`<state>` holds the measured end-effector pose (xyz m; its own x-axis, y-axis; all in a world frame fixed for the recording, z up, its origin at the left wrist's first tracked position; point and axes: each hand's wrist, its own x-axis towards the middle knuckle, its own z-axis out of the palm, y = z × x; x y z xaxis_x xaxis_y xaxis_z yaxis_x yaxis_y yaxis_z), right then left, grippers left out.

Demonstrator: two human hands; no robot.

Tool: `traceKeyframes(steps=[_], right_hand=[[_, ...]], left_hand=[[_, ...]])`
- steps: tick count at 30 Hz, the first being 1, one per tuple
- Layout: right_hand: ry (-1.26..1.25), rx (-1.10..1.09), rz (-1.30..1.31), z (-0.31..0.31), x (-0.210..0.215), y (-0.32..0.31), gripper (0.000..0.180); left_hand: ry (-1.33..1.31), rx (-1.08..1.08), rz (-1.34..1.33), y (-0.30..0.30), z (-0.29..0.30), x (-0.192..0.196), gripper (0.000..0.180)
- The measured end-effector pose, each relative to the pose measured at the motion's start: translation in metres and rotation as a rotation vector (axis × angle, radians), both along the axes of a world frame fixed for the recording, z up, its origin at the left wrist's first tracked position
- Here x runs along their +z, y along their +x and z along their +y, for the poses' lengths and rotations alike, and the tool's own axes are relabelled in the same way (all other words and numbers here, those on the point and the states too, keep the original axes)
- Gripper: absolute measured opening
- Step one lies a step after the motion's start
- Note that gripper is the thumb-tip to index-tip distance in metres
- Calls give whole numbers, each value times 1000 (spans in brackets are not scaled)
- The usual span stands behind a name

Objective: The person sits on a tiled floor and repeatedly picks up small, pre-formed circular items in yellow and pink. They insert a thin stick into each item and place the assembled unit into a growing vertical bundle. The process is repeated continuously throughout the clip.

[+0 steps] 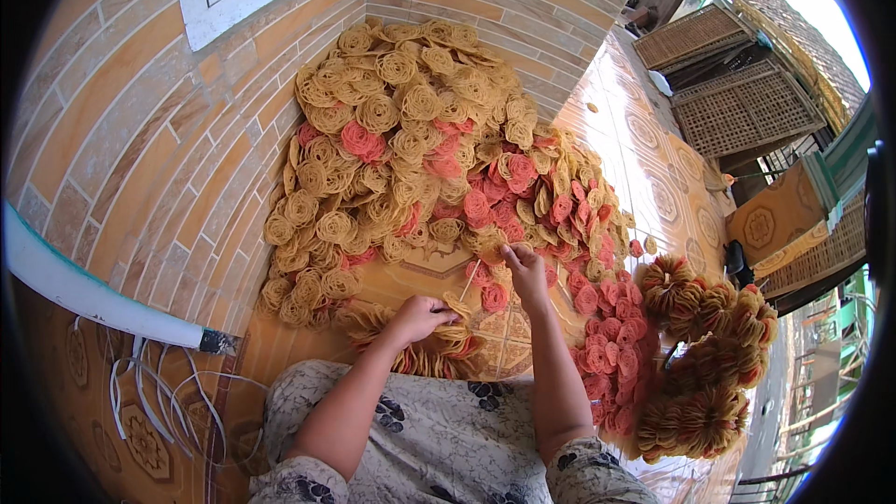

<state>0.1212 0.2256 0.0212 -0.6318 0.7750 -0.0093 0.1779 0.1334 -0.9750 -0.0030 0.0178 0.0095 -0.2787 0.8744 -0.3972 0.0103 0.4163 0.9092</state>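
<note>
A big heap of round yellow and pink lattice crackers (pixel 420 131) lies on the tiled floor against a brick wall. My left hand (pixel 420 315) presses down on a stacked row of yellow crackers (pixel 411 347) lying in front of my lap. My right hand (pixel 525 271) is raised a little farther out, pinching the end of a thin pale strip (pixel 469 280) that runs down to the stack. A single pink cracker (pixel 494 297) lies just beside that hand.
Tied round bundles of crackers (pixel 705 355) sit at my right. Loose pink crackers (pixel 607 355) spread beside my right arm. A white pipe (pixel 93 299) and pale strips (pixel 154 401) lie at the left. Woven trays (pixel 737 103) stand far right.
</note>
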Motion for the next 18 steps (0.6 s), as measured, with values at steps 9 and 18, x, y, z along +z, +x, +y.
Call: traceKeyframes(steps=[9,18], right_hand=[[83,128,-64,-28,23,-6,33],[726,188,-387,-32,17,0,31]], left_hand=[[32,50,58,1,-2,-1,24],[-5,32,139,-1,-1,0,26]])
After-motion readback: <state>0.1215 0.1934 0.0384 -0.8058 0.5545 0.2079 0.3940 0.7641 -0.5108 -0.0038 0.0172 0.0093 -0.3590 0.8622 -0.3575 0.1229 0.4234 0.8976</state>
